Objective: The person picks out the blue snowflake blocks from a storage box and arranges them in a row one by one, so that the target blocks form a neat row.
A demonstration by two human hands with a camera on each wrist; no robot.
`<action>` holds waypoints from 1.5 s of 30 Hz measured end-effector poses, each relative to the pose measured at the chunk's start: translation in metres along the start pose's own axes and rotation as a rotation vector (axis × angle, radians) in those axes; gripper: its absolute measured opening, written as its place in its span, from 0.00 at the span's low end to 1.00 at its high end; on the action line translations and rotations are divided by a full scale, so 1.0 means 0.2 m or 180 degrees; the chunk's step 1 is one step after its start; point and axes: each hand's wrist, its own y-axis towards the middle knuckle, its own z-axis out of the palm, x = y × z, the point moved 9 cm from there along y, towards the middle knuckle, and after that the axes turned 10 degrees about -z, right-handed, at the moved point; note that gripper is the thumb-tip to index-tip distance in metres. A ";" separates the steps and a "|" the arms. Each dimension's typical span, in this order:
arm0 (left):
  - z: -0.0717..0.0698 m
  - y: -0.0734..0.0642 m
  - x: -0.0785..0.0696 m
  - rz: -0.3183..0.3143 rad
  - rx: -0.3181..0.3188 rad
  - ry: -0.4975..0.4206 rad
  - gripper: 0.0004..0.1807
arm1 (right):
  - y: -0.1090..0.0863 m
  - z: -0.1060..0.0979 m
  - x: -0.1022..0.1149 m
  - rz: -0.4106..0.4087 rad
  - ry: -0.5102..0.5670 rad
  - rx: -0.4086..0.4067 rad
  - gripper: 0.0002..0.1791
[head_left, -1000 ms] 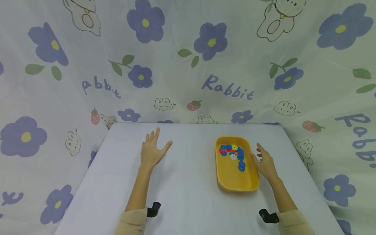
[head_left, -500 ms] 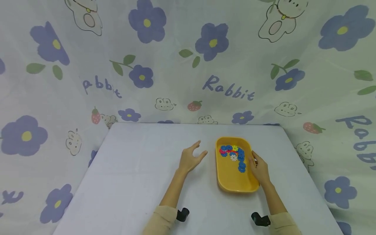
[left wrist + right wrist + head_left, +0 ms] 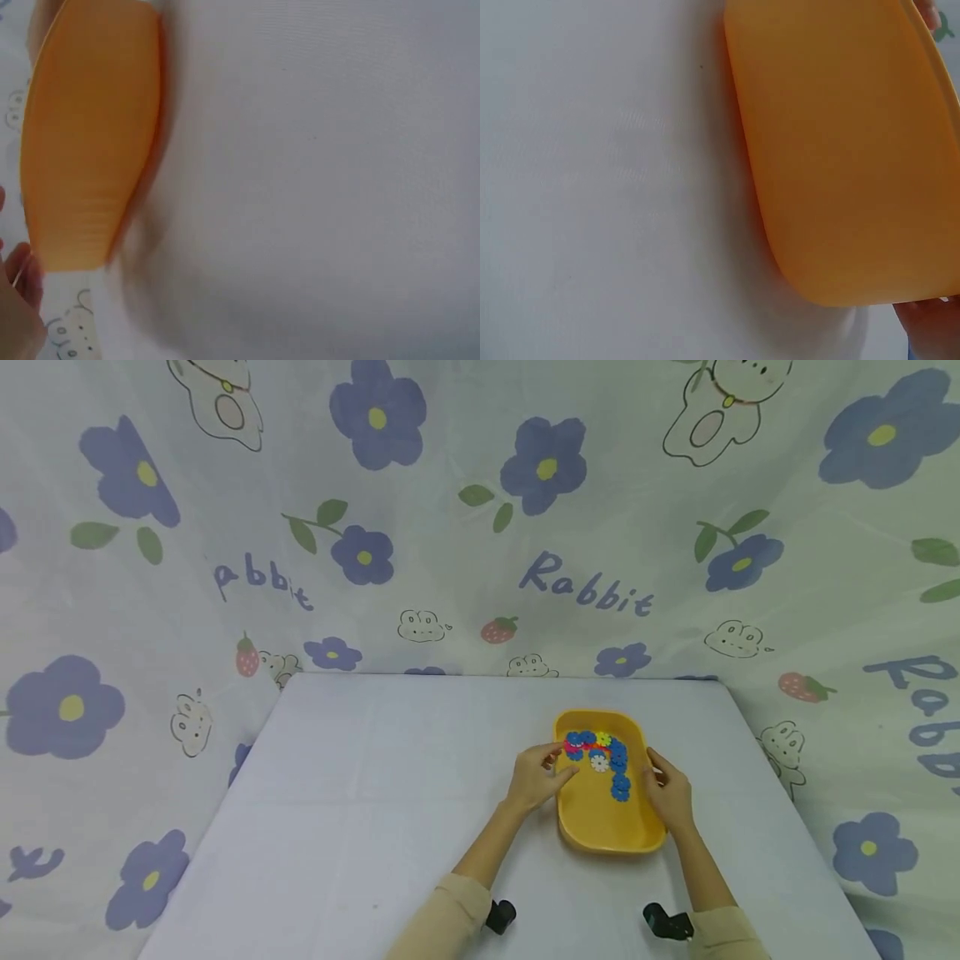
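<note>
The left hand [image 3: 534, 778] grips the left long edge of the yellow tray [image 3: 600, 827], its thumb hooked over the rim and its fingers curled against the outer wall. Opposite it, the right hand [image 3: 670, 793] grasps the right long edge of the same tray, fingers wrapped around the rim. The tray sits between the two grips on the table [image 3: 360, 827], its long side running away from the person.

Inside the tray, just past the fingertips of both hands, lies a cluster of small plastic flower-shaped discs [image 3: 607, 758]: mostly blue, with a red, a yellow and a white one among them. They sit in the far half, trailing down towards the right grip; the near half of the tray is bare.

From the left wrist view the tray's orange-yellow outer wall [image 3: 90, 142] fills the left side. From the right wrist view the tray wall [image 3: 847, 150] fills the right side over the pale tablecloth.

Beyond the table hangs a backdrop sheet [image 3: 480, 510] printed with purple flowers, rabbits and strawberries.
</note>
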 end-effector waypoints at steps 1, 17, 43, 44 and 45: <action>0.01 0.00 -0.01 0.0062 -0.0079 0.0097 0.21 | 0.00 0.00 -0.01 0.0057 0.0098 0.0011 0.23; 0.40 0.13 -0.11 -0.0310 0.1459 0.0561 0.23 | -0.04 0.02 -0.08 0.0741 0.0851 0.0095 0.29; 0.78 0.05 -0.01 -0.0543 0.2062 0.1962 0.19 | -0.05 0.04 -0.09 0.0824 0.1044 0.0082 0.30; 0.79 0.05 -0.01 -0.0526 0.2052 0.2013 0.18 | -0.05 0.04 -0.09 0.0806 0.1026 0.0077 0.29; 0.79 0.04 -0.01 -0.0538 0.2029 0.2016 0.17 | -0.05 0.04 -0.09 0.0793 0.1009 0.0079 0.29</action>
